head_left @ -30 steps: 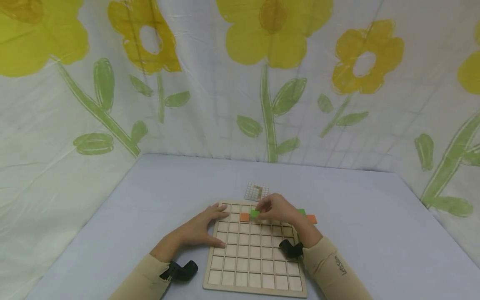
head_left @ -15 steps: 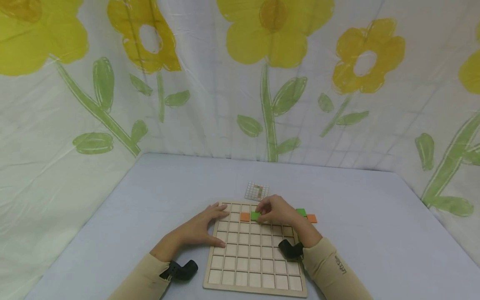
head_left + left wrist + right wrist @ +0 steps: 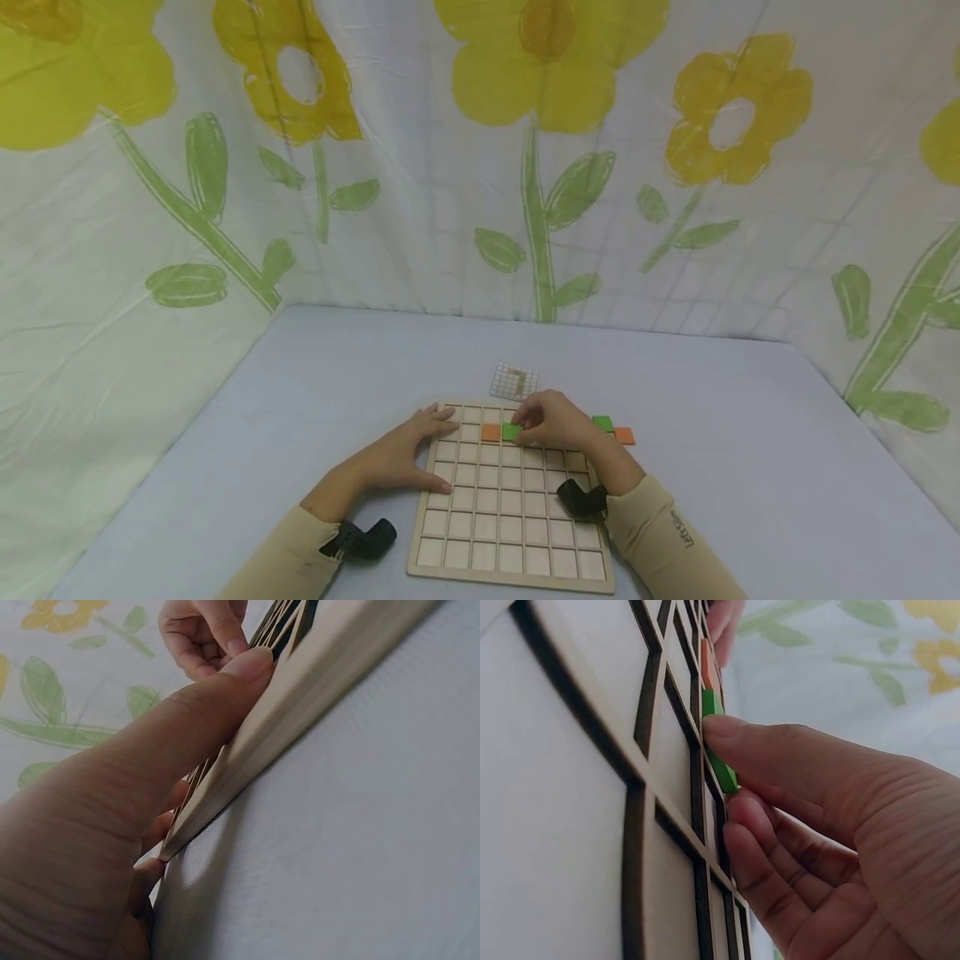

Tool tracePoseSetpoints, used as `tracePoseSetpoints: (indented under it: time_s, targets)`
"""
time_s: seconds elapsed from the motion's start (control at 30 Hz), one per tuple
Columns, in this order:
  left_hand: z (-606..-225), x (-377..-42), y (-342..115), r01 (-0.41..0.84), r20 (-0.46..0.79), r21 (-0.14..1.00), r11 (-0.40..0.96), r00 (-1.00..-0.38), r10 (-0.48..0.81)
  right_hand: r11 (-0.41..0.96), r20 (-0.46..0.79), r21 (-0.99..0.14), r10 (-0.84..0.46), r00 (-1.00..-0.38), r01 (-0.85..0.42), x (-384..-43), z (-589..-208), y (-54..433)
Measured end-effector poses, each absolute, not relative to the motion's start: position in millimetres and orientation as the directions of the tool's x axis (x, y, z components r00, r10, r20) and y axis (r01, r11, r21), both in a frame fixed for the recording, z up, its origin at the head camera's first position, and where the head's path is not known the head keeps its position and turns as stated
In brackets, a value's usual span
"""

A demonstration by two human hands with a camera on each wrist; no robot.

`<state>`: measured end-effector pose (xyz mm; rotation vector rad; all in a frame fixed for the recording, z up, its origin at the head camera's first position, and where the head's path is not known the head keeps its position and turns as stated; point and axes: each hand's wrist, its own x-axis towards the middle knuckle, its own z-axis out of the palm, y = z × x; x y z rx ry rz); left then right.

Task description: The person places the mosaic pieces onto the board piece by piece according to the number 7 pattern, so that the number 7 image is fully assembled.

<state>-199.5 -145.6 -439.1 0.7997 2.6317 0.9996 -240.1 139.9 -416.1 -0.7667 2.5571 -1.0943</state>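
A wooden grid board (image 3: 511, 529) lies on the table in the head view. My left hand (image 3: 401, 454) rests along its left side, fingers spread at the top-left corner and thumb on the rim, as the left wrist view confirms. At the second row from the top, my right hand (image 3: 558, 419) pinches a green square tile (image 3: 511, 432) over a cell. In the right wrist view the thumb lies on the green tile (image 3: 724, 774), which sits slightly above the grid lines; the index fingertip is partly hidden behind it. An orange tile (image 3: 490, 432) occupies the cell directly left.
Past the board's right edge lie another green tile (image 3: 602, 424) and another orange tile (image 3: 624, 436), partly behind the right forearm. A small card with a printed grid pattern (image 3: 514, 380) lies beyond the board. A flower-printed curtain (image 3: 420, 233) hangs behind the table.
The green tile has come down from a slight tilt to lie flatter beside the orange tile, the right hand still at it. The left hand stays in place.
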Motion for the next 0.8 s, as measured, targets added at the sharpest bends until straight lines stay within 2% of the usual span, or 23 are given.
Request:
tracePoseSetpoints:
  time_s: [0.3, 0.8]
  targets:
    - [-439.3, -199.4, -144.5, 0.402, -0.014, 0.664, 0.630, -0.836, 0.548, 0.558, -0.011, -0.725, -0.595, -0.804, -0.403, -239.4, -414.6, 141.3]
    - [-437.7, -199.4, -144.9, 0.408, -0.014, 0.661, 0.629, -0.832, 0.554, 0.566, -0.006, -0.717, -0.588, -0.809, -0.406, -238.7, -414.8, 140.5]
